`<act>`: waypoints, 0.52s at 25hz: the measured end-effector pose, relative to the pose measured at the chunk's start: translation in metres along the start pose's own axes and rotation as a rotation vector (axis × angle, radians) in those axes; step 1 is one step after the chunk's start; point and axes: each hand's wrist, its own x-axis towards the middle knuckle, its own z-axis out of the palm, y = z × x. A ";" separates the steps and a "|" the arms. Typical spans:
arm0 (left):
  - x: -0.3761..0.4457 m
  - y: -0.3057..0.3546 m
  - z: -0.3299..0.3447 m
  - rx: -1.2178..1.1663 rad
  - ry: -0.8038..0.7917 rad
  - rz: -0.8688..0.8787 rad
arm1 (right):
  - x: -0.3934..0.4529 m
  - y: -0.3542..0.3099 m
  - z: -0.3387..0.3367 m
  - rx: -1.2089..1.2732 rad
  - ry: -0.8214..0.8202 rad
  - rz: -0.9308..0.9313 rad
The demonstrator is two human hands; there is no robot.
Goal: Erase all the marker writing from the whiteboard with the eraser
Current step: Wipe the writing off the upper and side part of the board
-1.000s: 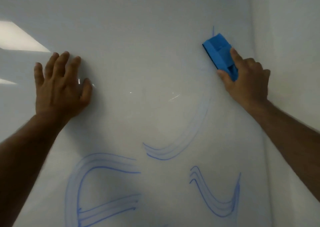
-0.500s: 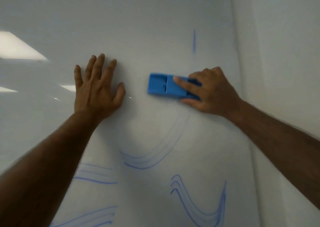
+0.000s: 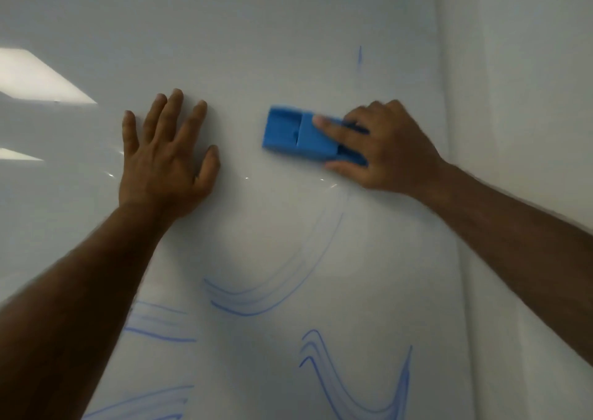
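A white whiteboard fills the view. My right hand grips a blue eraser and holds it flat against the board, right of centre, index finger laid along its top. My left hand presses flat on the board with fingers spread, just left of the eraser. Blue marker strokes remain below: a smeared curve, a wavy stroke at the lower right, and lines at the lower left partly hidden by my left forearm. A short blue tick sits above the eraser.
The board's right edge meets a plain white wall. Ceiling light reflections show on the board at the left.
The eraser has swept from the upper right toward the centre, turning to lie sideways. The view has shifted right, so my left hand now appears nearer the middle.
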 end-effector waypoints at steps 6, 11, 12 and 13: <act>0.001 -0.002 0.000 -0.008 -0.012 -0.005 | 0.008 0.041 -0.001 -0.073 -0.001 0.144; 0.001 -0.001 0.000 -0.012 0.010 -0.005 | 0.024 0.078 -0.019 -0.163 -0.206 0.752; 0.001 -0.001 0.000 -0.014 0.010 -0.005 | 0.025 0.077 -0.018 -0.142 -0.208 0.790; 0.001 -0.001 0.000 -0.016 0.014 -0.002 | 0.027 0.072 -0.015 -0.099 -0.200 0.786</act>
